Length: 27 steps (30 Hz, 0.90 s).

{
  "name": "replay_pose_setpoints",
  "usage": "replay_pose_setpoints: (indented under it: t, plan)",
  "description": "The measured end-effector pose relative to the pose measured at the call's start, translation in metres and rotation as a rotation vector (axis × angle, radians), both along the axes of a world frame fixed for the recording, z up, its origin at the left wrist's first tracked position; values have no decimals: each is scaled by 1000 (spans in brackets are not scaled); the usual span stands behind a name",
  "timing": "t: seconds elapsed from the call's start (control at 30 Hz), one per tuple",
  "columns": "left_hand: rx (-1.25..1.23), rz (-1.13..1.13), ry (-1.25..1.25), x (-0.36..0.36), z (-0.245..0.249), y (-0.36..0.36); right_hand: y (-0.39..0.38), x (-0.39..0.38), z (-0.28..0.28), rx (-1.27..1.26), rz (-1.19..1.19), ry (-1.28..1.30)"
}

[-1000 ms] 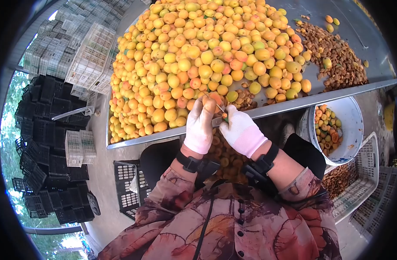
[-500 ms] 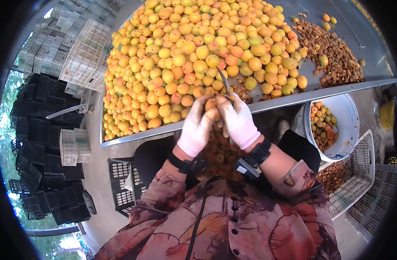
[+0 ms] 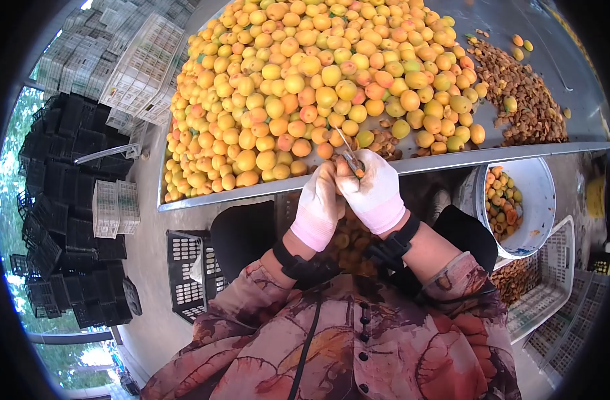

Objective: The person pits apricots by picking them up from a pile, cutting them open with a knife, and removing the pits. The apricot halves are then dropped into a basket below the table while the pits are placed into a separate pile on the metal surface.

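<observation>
White gloves with pink cuffs cover both my hands, which touch at the metal table's front edge. My right hand [image 3: 373,190] is closed round the handle of a small knife [image 3: 348,148], its thin blade pointing up toward the fruit. My left hand [image 3: 319,203] is pressed against the right one, fingers curled; whatever lies between them is hidden. Just beyond the hands spreads a large heap of yellow-orange apricots [image 3: 271,87]. A few loose pits [image 3: 385,143] lie beside the knife.
A pile of brown pits [image 3: 528,100] lies on the table [image 3: 445,160] at right. Below it stand a white bucket [image 3: 538,193] with apricots and a white crate [image 3: 555,280] with pits. Black crates [image 3: 71,200] and pale crates [image 3: 145,60] are stacked left.
My hands have come closer together and lower relative to the heap. The knife has tilted to the left, and the apricot that showed between my fingers is no longer visible. The view has shifted slightly.
</observation>
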<state>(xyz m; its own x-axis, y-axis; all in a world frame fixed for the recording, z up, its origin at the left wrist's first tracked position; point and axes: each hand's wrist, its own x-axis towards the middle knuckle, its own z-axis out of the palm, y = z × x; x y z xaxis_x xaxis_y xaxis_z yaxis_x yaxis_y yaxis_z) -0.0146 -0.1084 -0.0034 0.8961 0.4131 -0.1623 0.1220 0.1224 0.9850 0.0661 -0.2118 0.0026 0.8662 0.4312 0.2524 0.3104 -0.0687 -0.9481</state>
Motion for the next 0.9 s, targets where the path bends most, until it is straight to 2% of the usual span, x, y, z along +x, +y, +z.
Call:
replay_pose_setpoints:
  t: [0.03,0.13,0.17,0.23,0.33,0.37,0.4,0.43,0.47,0.5,0.63,0.7,0.73,0.77,0.8,0.87,0.9]
  plan:
    - [-198,14,25,-1,10,-3,0,-1,2,-10,2,-21]
    - [-437,65,172,-2,35,0,-2,-2,-7,-65,39,-238]
    - [-438,22,203,-7,31,6,-2,-3,-7,-47,51,-152]
    - [197,-177,29,-18,23,25,0,-5,-6,-8,82,16]
    - [42,-194,14,-21,27,45,7,-10,-16,311,130,365]
    - [-358,-127,55,-22,26,55,6,-12,-14,305,151,451]
    - [-758,-56,92,-23,26,62,5,-14,-15,196,224,267]
    - [-746,58,110,-24,26,65,3,-16,-16,87,293,81]
    - [-723,65,77,-25,27,67,2,-18,-16,-21,356,-106]
    - [-700,72,48,-26,27,69,4,-21,-15,-45,445,-70]
    - [-587,74,39,-21,22,56,-3,-11,20,346,384,704]
    - [-516,19,21,-14,21,42,-2,1,23,532,285,655]
    - [-262,-78,35,-11,22,36,0,8,27,593,239,622]
    - [-5,-173,46,-9,22,32,1,13,30,633,175,707]
    - [253,-266,52,-6,21,29,5,18,27,695,97,645]
    - [258,-219,72,3,16,18,4,30,31,782,39,785]
    - [61,-200,109,6,18,14,4,33,31,786,-5,784]
